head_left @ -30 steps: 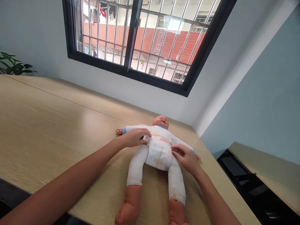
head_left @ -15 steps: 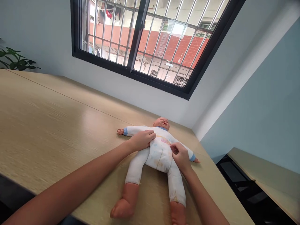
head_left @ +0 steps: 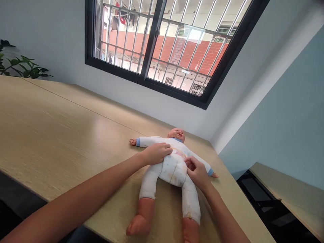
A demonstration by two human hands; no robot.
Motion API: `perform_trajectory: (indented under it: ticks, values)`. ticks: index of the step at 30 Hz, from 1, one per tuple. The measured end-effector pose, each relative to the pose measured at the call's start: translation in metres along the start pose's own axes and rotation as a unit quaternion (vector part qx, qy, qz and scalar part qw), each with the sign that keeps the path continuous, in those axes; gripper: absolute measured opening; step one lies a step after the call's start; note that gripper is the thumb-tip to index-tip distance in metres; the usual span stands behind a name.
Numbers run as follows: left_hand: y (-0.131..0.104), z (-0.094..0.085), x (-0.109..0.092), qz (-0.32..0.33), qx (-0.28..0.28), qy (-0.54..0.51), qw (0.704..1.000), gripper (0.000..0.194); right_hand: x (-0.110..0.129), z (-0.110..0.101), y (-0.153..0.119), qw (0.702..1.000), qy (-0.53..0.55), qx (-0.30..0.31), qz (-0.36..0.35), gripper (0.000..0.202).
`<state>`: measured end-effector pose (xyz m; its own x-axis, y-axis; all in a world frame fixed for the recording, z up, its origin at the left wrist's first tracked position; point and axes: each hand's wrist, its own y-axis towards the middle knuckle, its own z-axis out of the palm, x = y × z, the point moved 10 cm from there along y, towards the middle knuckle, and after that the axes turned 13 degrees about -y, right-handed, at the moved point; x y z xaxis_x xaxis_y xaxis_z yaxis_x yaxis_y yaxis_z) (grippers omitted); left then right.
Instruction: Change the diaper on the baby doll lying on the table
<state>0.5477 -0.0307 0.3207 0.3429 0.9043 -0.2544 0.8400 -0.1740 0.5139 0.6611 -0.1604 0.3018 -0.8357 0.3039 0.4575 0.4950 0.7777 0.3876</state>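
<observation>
A baby doll (head_left: pixel 174 168) lies on its back on the wooden table, head toward the window, arms spread and legs toward me. It wears a white outfit with blue cuffs and collar and a faded print on the chest. My left hand (head_left: pixel 156 153) is closed at the doll's side at waist height, fingertips curled onto the cloth of the belly. On the opposite side of the waist, my right hand (head_left: pixel 197 170) has its thumb and fingers pinched on the outfit's edge. What lies under the fingertips is partly hidden.
The light wooden table (head_left: pixel 63 135) reaches to the wall, with a seam along its far part. A dark-framed window (head_left: pixel 144 79) with bars is above. Leaves of a plant (head_left: pixel 31 69) show at far left. A lower wooden surface (head_left: pixel 291 189) with a black side stands at right.
The whole view has shifted a little, so the doll and both hands appear slightly farther right. Both hands keep their places at the doll's waist, with hardly any finger motion.
</observation>
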Motion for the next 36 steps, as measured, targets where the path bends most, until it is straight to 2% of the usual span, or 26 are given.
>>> perform_trajectory:
  ticks: [2, 5, 9, 14, 16, 19, 23, 28, 31, 33, 36]
  values:
    - [0.007, 0.009, -0.003, 0.004, 0.001, 0.039, 0.999, 0.018, 0.002, 0.004, 0.006, 0.999, -0.042, -0.023, 0.001, 0.009]
    - [0.014, 0.015, -0.003, -0.001, -0.007, 0.055, 0.998, 0.014, 0.006, 0.006, 0.012, 0.993, -0.103, -0.05, 0.009, 0.015]
    - [0.011, 0.008, 0.003, -0.019, -0.033, -0.018, 0.999, 0.017, 0.008, 0.002, 0.009, 0.991, -0.115, -0.065, 0.022, 0.019]
    - [-0.007, -0.009, 0.012, -0.025, -0.053, -0.121, 0.991, 0.034, 0.0, -0.003, -0.007, 0.998, -0.042, -0.032, 0.012, 0.017]
    - [-0.015, -0.017, 0.025, -0.056, -0.078, -0.137, 0.986, 0.035, -0.009, -0.011, -0.013, 0.998, -0.038, -0.047, 0.022, 0.023]
    - [-0.026, -0.024, 0.046, -0.12, -0.123, -0.14, 0.975, 0.026, -0.025, -0.022, -0.019, 0.993, -0.027, -0.093, 0.062, 0.032]
    - [-0.032, -0.016, 0.057, -0.193, -0.146, -0.15, 0.959, 0.014, -0.042, -0.016, -0.021, 0.986, 0.001, -0.113, 0.121, 0.045]
    - [-0.034, -0.001, 0.054, -0.228, -0.152, -0.201, 0.941, 0.024, -0.046, 0.016, -0.017, 0.994, 0.015, -0.028, 0.108, 0.053]
    - [-0.035, -0.002, 0.053, -0.24, -0.157, -0.206, 0.935, 0.02, -0.049, 0.022, -0.017, 0.995, -0.004, -0.009, 0.103, 0.053]
    - [-0.034, -0.009, 0.044, -0.214, -0.173, -0.213, 0.937, 0.014, -0.051, 0.023, -0.018, 0.994, -0.01, -0.011, 0.104, 0.052]
    - [-0.025, -0.012, 0.019, -0.122, -0.151, -0.268, 0.944, 0.027, -0.051, 0.024, -0.019, 0.994, -0.009, -0.018, 0.104, 0.053]
